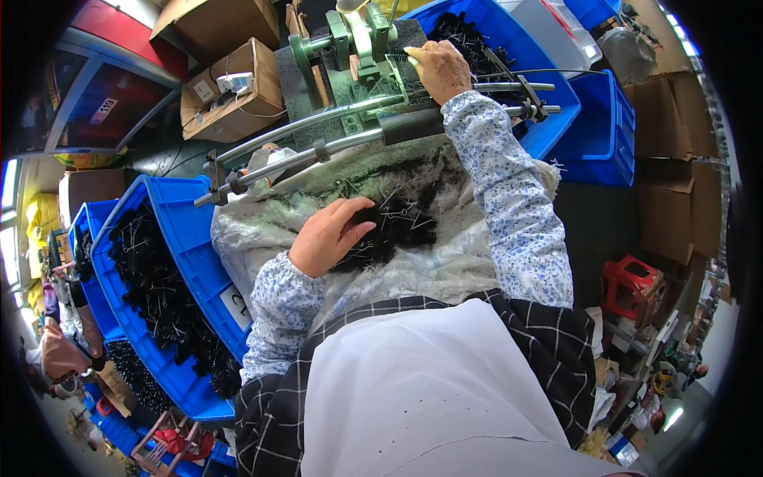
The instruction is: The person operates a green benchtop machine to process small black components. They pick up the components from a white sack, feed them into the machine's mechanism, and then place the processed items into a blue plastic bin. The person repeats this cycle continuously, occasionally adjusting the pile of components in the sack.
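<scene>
My right hand (442, 70) is closed in a pinch beside the green machine (362, 56). At its fingertips a thin black bristle brush (396, 57) points toward the machine's wheel; the part inside the fingers is hidden. A pale cover shows on one fingertip. My left hand (327, 238) hovers at the near left side of a pile of black brushes with thin wire stems (397, 219). Its thumb and fingers are apart, and nothing shows between them. The pile lies on a whitish woven sack (429, 274) spread over my lap.
Metal rails (318, 151) cross in front of the machine. A blue crate (191, 262) of black brushes stands at left; another blue crate (548, 131) with brushes is at far right, beside a blue bin (596, 127). Cardboard boxes (238, 87) and a red stool (630, 286) stand around.
</scene>
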{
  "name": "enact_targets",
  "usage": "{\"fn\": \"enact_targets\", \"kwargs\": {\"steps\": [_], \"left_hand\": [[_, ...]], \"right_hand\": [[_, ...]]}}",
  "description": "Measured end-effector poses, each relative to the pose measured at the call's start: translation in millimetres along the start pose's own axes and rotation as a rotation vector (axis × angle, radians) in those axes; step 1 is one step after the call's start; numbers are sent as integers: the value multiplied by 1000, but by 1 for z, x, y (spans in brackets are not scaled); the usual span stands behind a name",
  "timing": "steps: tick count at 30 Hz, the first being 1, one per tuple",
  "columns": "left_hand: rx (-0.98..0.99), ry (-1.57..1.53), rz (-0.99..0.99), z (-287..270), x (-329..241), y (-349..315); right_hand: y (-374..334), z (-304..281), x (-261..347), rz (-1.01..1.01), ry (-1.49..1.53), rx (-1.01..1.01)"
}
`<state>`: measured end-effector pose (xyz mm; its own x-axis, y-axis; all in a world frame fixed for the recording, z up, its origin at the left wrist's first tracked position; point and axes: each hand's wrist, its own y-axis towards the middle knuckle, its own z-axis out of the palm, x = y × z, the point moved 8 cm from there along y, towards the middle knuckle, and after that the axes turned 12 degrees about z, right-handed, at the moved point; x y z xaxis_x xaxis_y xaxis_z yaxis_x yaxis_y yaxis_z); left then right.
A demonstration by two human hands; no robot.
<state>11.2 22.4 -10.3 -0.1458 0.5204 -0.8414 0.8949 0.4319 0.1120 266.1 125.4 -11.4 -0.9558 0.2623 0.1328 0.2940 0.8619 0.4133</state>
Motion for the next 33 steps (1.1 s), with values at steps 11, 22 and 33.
{"fn": "enact_targets", "kwargs": {"steps": [11, 22, 33], "left_hand": [[-89, 56, 135, -4, -13, 9], [-33, 7, 53, -13, -14, 8], [-118, 58, 76, -26, -18, 4]], "right_hand": [[6, 5, -2, 4, -65, 53], [-7, 4, 0, 136, 62, 23], [-4, 8, 36, 163, -17, 131]]}}
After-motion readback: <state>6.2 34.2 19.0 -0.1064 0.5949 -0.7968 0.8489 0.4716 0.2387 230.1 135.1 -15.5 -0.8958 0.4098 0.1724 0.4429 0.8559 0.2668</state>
